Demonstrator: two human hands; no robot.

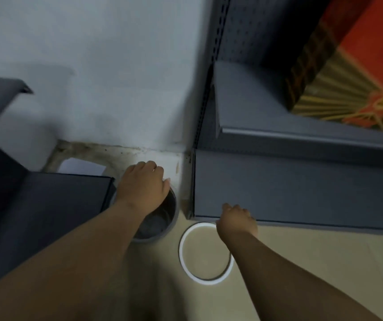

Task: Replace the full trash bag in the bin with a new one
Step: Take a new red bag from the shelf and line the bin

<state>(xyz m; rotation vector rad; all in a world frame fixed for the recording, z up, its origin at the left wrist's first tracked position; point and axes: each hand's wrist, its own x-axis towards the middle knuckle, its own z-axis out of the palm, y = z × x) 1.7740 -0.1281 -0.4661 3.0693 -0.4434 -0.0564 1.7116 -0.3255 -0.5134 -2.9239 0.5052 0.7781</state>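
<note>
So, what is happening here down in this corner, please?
A person reaches down to a small grey bin in the corner beside grey shelving. The left hand lies over the bin's far rim, with its fingertips hidden. The right hand seems to hold a white ring, off the bin, by the floor. It is unclear whether a bag is inside.

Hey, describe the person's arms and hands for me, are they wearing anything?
Both forearms are bare in view: no sleeves, gloves or watch. The left hand has a small bright glint on one finger, maybe a ring, too blurred to be sure. The right hand wears nothing visible.
</note>
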